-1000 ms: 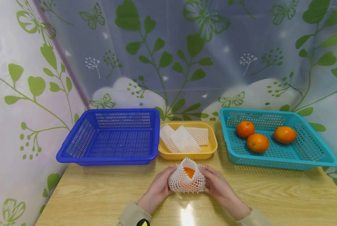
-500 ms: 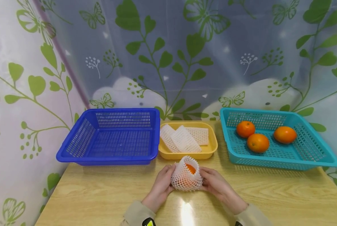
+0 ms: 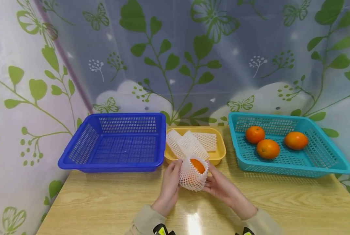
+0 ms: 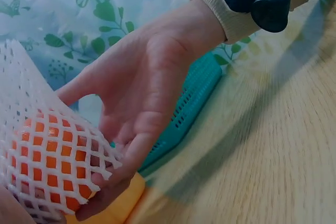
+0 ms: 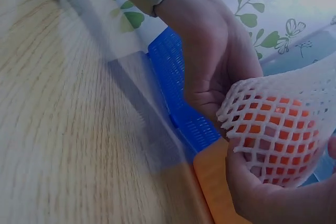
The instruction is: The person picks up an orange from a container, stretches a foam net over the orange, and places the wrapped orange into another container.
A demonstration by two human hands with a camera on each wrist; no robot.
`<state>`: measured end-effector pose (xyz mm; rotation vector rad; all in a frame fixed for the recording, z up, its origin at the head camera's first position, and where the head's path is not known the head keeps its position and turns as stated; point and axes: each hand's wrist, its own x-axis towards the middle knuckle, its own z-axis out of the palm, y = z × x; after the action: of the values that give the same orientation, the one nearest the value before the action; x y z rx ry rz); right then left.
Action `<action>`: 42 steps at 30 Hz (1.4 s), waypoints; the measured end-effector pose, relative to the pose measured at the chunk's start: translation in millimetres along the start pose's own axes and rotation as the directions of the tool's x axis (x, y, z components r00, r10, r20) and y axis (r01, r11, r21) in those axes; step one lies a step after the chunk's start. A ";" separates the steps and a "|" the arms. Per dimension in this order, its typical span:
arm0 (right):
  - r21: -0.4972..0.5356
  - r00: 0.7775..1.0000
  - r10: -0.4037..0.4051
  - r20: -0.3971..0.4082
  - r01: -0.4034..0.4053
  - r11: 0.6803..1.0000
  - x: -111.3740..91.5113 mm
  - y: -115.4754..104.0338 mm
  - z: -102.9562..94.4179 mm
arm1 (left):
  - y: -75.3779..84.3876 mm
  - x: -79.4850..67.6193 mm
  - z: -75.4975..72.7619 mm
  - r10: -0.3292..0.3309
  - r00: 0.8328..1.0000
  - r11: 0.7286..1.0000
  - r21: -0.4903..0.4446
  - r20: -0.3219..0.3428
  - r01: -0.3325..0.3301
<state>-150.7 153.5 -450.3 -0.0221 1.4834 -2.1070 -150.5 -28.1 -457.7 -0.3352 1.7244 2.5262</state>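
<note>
Both hands hold an orange point(image 3: 197, 165) wrapped in a white foam fruit net point(image 3: 192, 179), near the table's middle. Fingers of the left hand point(image 3: 169, 184) grip the net's left side. The right hand point(image 3: 223, 189) holds it from the right, thumb near the net's opening and fingers beneath. Bare orange peel shows through that opening, which tilts up and to the right. In the left wrist view, the net's loose end point(image 4: 21, 77) stretches beyond the fruit, and the mesh lies over the orange. In the right wrist view, fingers point(image 5: 247, 182) curl under the netted fruit.
Right behind the hands stands a yellow tray point(image 3: 223, 153) with several flat foam nets point(image 3: 192, 145). To the left is a blue basket point(image 3: 128, 150) with nothing in it. A teal basket point(image 3: 292, 168) on the right has 3 oranges point(image 3: 267, 149). A patterned curtain hangs behind.
Both hands have lifted or moved the netted orange away from the body, so it now overlaps the yellow tray's front edge. The net's opening has turned rightward, showing more peel.
</note>
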 end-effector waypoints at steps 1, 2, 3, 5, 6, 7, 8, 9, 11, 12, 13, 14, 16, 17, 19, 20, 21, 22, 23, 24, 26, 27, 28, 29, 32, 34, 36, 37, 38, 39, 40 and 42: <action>0.003 1.000 -0.004 0.008 0.004 1.000 -0.3 0.1 -0.1 | 0.9 0.1 0.8 0.005 1.000 1.000 0.007 -0.004 -0.005; 0.009 1.000 -0.012 0.012 0.012 1.000 -0.8 0.4 -0.1 | 1.4 0.0 1.5 0.009 1.000 1.000 0.011 -0.008 -0.008; 0.019 1.000 -0.020 0.015 0.020 1.000 -1.3 1.1 -0.5 | 1.7 0.0 1.9 0.014 1.000 1.000 0.017 -0.011 -0.013; 0.028 0.999 -0.035 0.029 0.035 0.999 -2.9 2.3 -0.7 | 2.0 0.5 2.4 0.020 1.000 1.000 0.022 -0.019 -0.020; 0.029 0.998 -0.047 0.040 0.046 0.998 -3.7 2.9 -0.5 | 1.9 0.8 2.3 0.021 1.000 1.000 0.022 -0.021 -0.020; 0.032 0.997 -0.058 0.054 0.056 0.998 -4.3 3.6 -0.4 | 1.7 1.3 2.0 0.020 1.000 1.000 0.018 -0.016 -0.020; 0.023 0.995 -0.069 0.069 0.068 0.997 -5.1 4.0 0.2 | 1.6 1.8 1.6 0.020 1.000 1.000 0.014 -0.012 -0.020; 0.016 0.993 -0.078 0.087 0.077 0.997 -5.8 4.4 0.7 | 1.3 2.4 1.1 0.020 1.000 1.000 0.014 -0.008 -0.020; -0.001 0.989 -0.089 0.119 0.090 0.996 -7.1 5.0 1.9 | 0.5 3.8 0.0 0.018 1.000 1.000 -0.002 0.005 -0.018; -0.003 0.987 -0.091 0.132 0.092 0.996 -8.0 5.0 2.8 | 0.1 4.4 -0.6 0.017 1.000 1.000 -0.015 0.013 -0.017; -0.009 0.985 -0.091 0.143 0.093 0.996 -8.7 5.3 3.3 | -0.4 4.7 -1.1 0.018 1.000 1.000 -0.025 0.020 -0.018; -0.009 0.983 -0.094 0.155 0.096 0.995 -9.5 5.4 4.1 | -1.1 4.9 -1.6 0.018 0.999 0.999 -0.035 0.029 -0.017; 0.009 0.979 -0.094 0.182 0.094 0.996 -10.7 5.8 5.6 | -2.1 4.6 -2.6 0.009 0.998 0.999 -0.052 0.058 -0.006; 0.018 0.975 -0.096 0.199 0.095 0.995 -11.2 5.7 6.3 | -2.6 4.4 -3.0 0.005 0.997 0.998 -0.058 0.077 0.000; 0.047 0.967 -0.110 0.229 0.102 0.994 -11.4 5.6 7.4 | -3.6 3.5 -3.8 0.005 0.993 0.998 -0.064 0.118 0.003; 0.069 0.963 -0.117 0.244 0.103 0.992 -11.4 5.2 7.8 | -3.8 3.1 -4.1 0.007 0.990 0.998 -0.064 0.138 0.001; 0.087 0.960 -0.122 0.254 0.103 0.991 -11.4 4.7 8.3 | -3.7 2.8 -4.3 0.010 0.987 0.998 -0.064 0.157 0.000; 0.100 0.957 -0.129 0.259 0.106 0.989 -11.3 3.9 8.6 | -3.3 2.7 -4.6 0.013 0.985 0.998 -0.069 0.174 -0.001; 0.106 0.956 -0.136 0.260 0.111 0.988 -11.1 2.9 9.0 | -2.7 2.7 -4.7 0.018 0.984 0.998 -0.055 0.180 -0.008; 0.107 0.956 -0.141 0.258 0.117 0.987 -10.9 1.7 9.4 | -1.7 2.7 -4.6 0.021 0.982 0.999 -0.043 0.185 -0.014; 0.087 0.960 -0.152 0.236 0.135 0.987 -10.6 -1.1 10.2 | 1.7 2.9 -3.5 0.028 0.981 1.000 -0.011 0.190 -0.026; 0.068 0.963 -0.158 0.219 0.147 0.987 -10.6 -2.5 10.3 | 3.4 2.7 -2.7 0.040 0.980 0.999 0.003 0.194 -0.041; 0.046 0.965 -0.166 0.203 0.159 0.986 -11.0 -3.7 10.3 | 5.3 2.5 -1.9 0.055 0.978 0.998 0.013 0.199 -0.058; 0.026 0.967 -0.171 0.186 0.169 0.985 -11.4 -4.9 10.2 | 7.2 2.0 -0.6 0.084 0.974 0.996 0.016 0.209 -0.089; -0.005 0.973 -0.183 0.142 0.186 0.983 -12.4 -7.3 9.6 | 10.8 -0.9 2.3 0.200 0.937 0.978 0.001 0.288 -0.209; -0.007 0.973 -0.185 0.135 0.188 0.982 -12.7 -7.6 9.0 | 11.0 -2.6 2.9 0.278 0.896 0.953 0.015 0.345 -0.302; 0.000 0.971 -0.194 0.139 0.196 0.981 -12.1 -7.7 8.6 | 10.8 -4.5 2.7 0.319 0.862 0.933 0.032 0.393 -0.359; 0.007 0.969 -0.201 0.144 0.202 0.979 -11.9 -7.3 8.4 | 10.7 -5.1 2.5 0.325 0.853 0.927 0.042 0.408 -0.373; 0.018 0.967 -0.208 0.145 0.207 0.978 -11.8 -7.0 8.0 | 10.8 -5.7 2.2 0.325 0.848 0.923 0.055 0.419 -0.381; 0.030 0.965 -0.214 0.150 0.212 0.977 -11.8 -6.7 7.7 | 11.0 -5.9 1.8 0.317 0.849 0.922 0.071 0.424 -0.380; 0.040 0.964 -0.220 0.150 0.216 0.976 -11.9 -6.4 7.7 | 11.5 -6.5 1.4 0.305 0.852 0.924 0.083 0.426 -0.373; 0.053 0.967 -0.219 0.131 0.214 0.975 -11.6 -5.8 8.2 | 12.9 -6.5 1.0 0.285 0.858 0.930 0.096 0.427 -0.356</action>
<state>-140.7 153.0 -438.6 -0.3208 1.4138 -2.2551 -146.6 -31.5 -444.1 0.5020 1.9234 2.3816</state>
